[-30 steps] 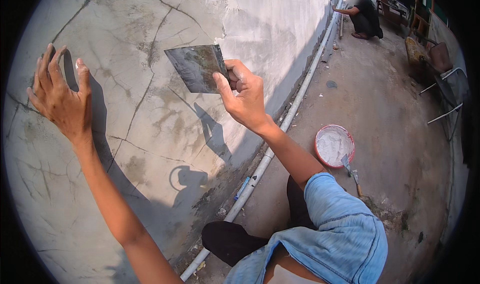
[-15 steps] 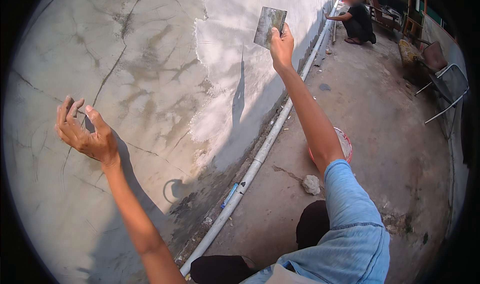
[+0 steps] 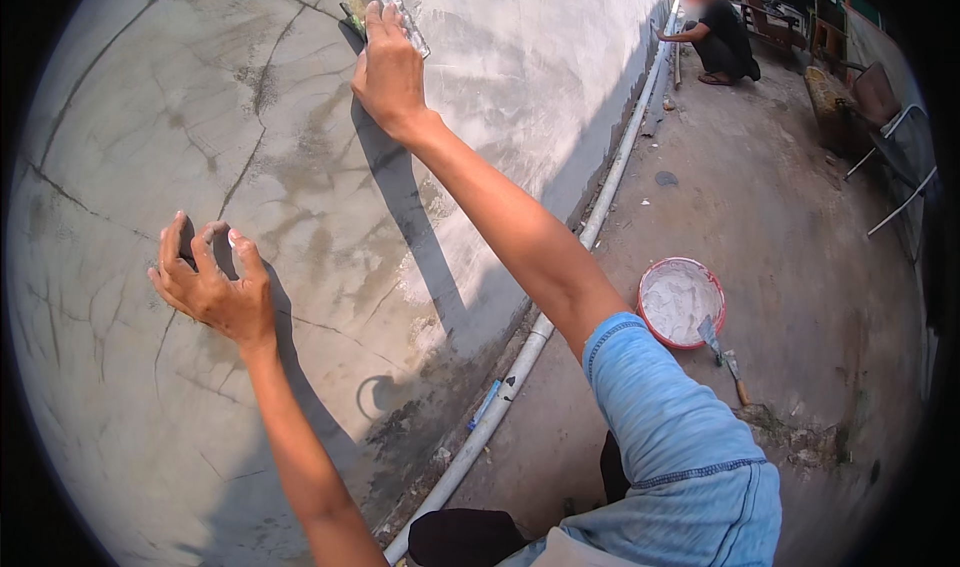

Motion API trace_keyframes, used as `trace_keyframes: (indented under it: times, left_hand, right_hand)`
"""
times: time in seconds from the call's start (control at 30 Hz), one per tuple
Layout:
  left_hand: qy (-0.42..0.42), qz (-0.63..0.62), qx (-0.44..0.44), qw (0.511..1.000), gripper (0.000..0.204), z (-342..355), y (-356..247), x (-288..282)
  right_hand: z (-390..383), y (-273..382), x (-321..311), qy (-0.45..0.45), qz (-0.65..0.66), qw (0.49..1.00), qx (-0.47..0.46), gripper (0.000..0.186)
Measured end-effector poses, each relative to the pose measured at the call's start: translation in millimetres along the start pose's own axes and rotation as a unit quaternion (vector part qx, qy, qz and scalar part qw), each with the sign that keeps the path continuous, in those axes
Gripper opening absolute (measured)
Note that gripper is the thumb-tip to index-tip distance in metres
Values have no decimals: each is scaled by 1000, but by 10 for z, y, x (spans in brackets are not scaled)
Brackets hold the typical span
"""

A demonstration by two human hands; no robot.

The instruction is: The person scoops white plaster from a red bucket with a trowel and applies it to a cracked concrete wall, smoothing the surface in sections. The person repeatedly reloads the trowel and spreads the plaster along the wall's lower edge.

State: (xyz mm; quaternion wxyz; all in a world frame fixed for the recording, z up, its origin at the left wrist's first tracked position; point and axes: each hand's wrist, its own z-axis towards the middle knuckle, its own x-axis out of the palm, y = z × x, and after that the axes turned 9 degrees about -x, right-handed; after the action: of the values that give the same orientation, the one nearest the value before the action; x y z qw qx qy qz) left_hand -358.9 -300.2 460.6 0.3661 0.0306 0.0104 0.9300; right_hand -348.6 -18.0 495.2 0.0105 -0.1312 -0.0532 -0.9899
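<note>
In my right hand (image 3: pixel 392 77) is a flat rectangular scraper plate (image 3: pixel 405 29), its face spattered grey. The fingers lie along the plate, which is tilted against the upper part of the cracked grey wall (image 3: pixel 330 187). Fresh white coating (image 3: pixel 520 87) covers the wall to the right of it. My left hand (image 3: pixel 222 292) is lower on the left, fingers bent and apart with nothing in them. It is close to the wall; whether the fingertips touch it, I cannot tell.
A white pipe (image 3: pixel 530 347) runs along the wall's foot, with a blue-and-white object (image 3: pixel 485 405) beside it. On the floor at right stands a red-rimmed bucket (image 3: pixel 680 302) of white paste, two putty knives (image 3: pixel 738 377) by it. A person (image 3: pixel 722 42) squats farther off, near chairs (image 3: pixel 885 117).
My right hand has swung left with the scraper plate, from over the white coating to its border with the grey wall. The left hand shifted slightly right and down. The bucket is now uncovered.
</note>
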Motion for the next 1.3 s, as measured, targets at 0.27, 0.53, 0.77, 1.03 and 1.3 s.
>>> trace_keyframes:
  times: [0.27, 0.53, 0.77, 1.03, 1.3]
  left_hand:
    - [-7, 24, 23, 999, 12, 11, 128, -12]
    - [-41, -1, 56, 998, 15, -124, 272, 258]
    - [232, -254, -254, 904, 23, -2135, -1148, -574]
    - [638, -373, -527, 419, 60, -5080, -3326, -2676]
    - [632, -282, -664, 283, 56, -4959, -3325, -2453]
  right_hand:
    - [-275, 726, -772, 31, 195, 977, -77, 59]
    - [-876, 128, -1139, 64, 193, 978, 47, 47]
    - [-2634, 322, -3298, 394, 134, 777, 473, 33]
    - [-4755, 369, -5469, -29, 232, 269, 934, 29]
    - [-4357, 568, -5884, 307, 206, 345, 863, 31]
